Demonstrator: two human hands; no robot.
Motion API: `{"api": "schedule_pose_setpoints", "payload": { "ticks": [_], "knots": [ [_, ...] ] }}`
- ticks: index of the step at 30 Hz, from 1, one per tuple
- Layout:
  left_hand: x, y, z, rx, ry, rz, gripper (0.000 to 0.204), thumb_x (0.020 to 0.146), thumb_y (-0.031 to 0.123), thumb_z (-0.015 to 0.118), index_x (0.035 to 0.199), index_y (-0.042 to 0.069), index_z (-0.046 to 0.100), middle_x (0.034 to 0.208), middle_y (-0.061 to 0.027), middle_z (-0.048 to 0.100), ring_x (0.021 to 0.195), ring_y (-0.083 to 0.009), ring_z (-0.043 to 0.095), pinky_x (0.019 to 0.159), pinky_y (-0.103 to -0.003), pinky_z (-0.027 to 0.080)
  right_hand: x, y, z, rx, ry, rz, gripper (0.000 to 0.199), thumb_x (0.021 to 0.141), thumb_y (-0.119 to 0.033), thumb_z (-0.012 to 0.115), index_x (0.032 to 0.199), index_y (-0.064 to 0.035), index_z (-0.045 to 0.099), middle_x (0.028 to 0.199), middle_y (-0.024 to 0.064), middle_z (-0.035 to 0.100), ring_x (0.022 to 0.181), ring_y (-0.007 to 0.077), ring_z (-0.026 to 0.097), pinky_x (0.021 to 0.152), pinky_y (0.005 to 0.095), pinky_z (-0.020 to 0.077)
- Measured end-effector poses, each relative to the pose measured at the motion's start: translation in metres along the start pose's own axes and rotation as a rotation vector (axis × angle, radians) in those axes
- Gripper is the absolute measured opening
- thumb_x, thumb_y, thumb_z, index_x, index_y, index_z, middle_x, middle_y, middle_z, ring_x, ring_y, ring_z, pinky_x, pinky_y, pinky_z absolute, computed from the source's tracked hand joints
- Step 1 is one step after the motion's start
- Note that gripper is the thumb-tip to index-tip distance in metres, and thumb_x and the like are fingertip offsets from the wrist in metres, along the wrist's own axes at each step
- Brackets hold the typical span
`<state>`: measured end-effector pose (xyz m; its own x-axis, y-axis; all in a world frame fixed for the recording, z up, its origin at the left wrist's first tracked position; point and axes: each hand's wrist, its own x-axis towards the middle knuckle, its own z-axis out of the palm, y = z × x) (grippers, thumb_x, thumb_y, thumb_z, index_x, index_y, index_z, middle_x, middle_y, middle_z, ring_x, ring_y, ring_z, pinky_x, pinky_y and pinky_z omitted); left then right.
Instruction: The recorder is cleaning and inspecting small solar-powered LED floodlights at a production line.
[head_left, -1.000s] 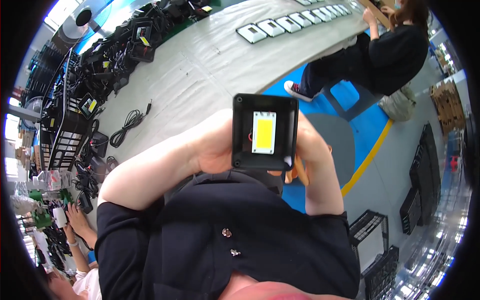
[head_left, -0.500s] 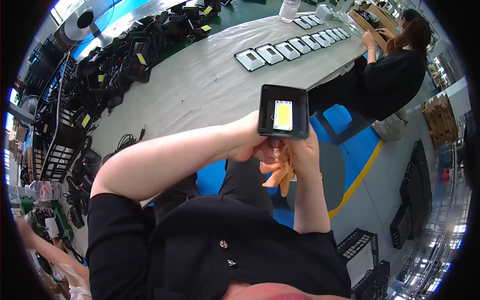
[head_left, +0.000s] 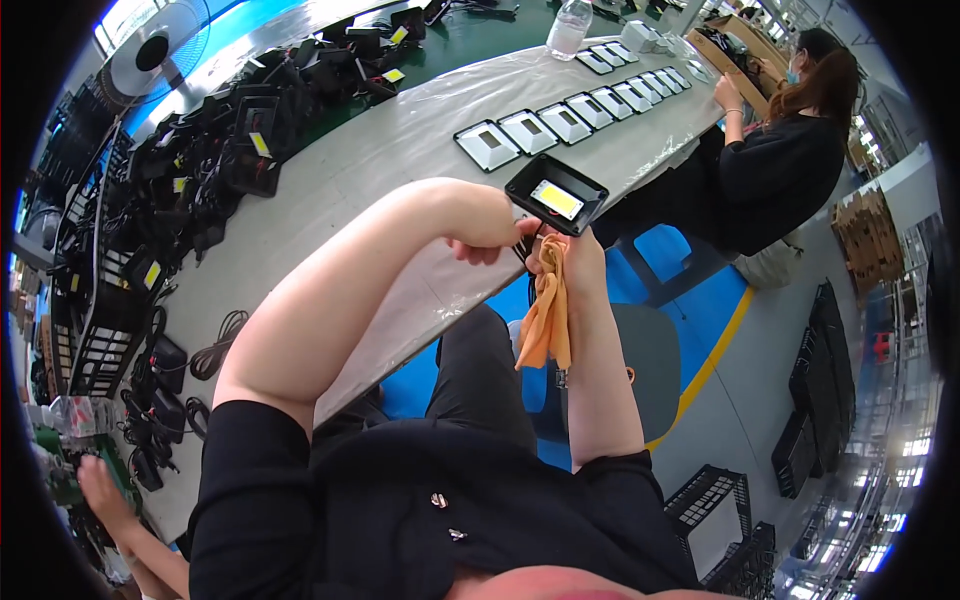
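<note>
A black floodlight housing (head_left: 520, 180) with a yellow LED panel (head_left: 557, 199) is held up over the table's near edge, tilted, its open front facing up. My right hand (head_left: 585, 265) is closed beneath it, gripping the housing from behind; its fingertips are partly hidden. An orange cloth-like bundle (head_left: 546, 310), perhaps a glove, hangs down from that same hand. My left hand (head_left: 485, 228) is beside the housing's lower left, fingers curled and thumb tip pinched at a thin dark cord (head_left: 521, 252) under the housing.
Two rows of white-faced lamp panels (head_left: 528, 131) lie on the film-covered table (head_left: 400, 130). Black housings with cables (head_left: 255, 150) are heaped along the left. A clear bottle (head_left: 569, 30) stands at the far edge. A co-worker (head_left: 790, 165) sits at the right by a cardboard box (head_left: 735, 60).
The floodlight has tipped back and moved farther from me. My left hand has shifted left and up with the elbow bent. The orange bundle now hangs long and straight.
</note>
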<state>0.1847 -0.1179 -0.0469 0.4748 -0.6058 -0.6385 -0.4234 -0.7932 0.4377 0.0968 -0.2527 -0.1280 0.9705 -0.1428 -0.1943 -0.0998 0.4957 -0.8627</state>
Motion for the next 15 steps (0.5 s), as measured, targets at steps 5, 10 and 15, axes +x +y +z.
{"api": "schedule_pose_setpoints", "payload": {
  "ticks": [5, 10, 15],
  "knots": [
    [0.012, -0.029, -0.025, 0.22, 0.753, -0.1, 0.07, 0.075, 0.048, 0.062, 0.126, 0.004, 0.044, 0.123, -0.0173, 0.049, 0.111, -0.0268, 0.052, 0.088, -0.039, 0.046, 0.002, -0.008, -0.025, 0.235, -0.072, 0.05, 0.04, 0.093, -0.046, 0.042, 0.099, -0.0088, 0.054, 0.065, 0.0021, 0.048, 0.046, 0.0104, 0.043, 0.043, 0.023, 0.0382],
    [0.067, -0.061, 0.004, 0.138, 0.979, -0.109, 0.105, 0.066, 0.056, 0.068, 0.143, 0.009, 0.016, 0.139, -0.0167, 0.035, 0.131, -0.031, 0.032, 0.108, -0.048, 0.022, -0.016, -0.033, -0.015, 0.095, 0.022, -0.059, 0.035, 0.094, -0.042, 0.048, 0.095, -0.0082, 0.057, 0.067, -0.0049, 0.043, 0.047, 0.0067, 0.041, 0.042, 0.0205, 0.035],
    [0.061, -0.062, 0.011, -0.019, 1.004, -0.064, 0.099, 0.066, 0.049, 0.071, 0.141, 0.008, 0.02, 0.133, -0.0145, 0.043, 0.128, -0.0278, 0.037, 0.107, -0.046, 0.025, -0.017, -0.055, -0.001, -0.412, 0.1, -0.291, 0.03, 0.091, -0.034, 0.055, 0.098, -0.0059, 0.061, 0.071, -0.006, 0.048, 0.051, 0.0032, 0.038, 0.047, 0.0189, 0.0297]
  ]
}}
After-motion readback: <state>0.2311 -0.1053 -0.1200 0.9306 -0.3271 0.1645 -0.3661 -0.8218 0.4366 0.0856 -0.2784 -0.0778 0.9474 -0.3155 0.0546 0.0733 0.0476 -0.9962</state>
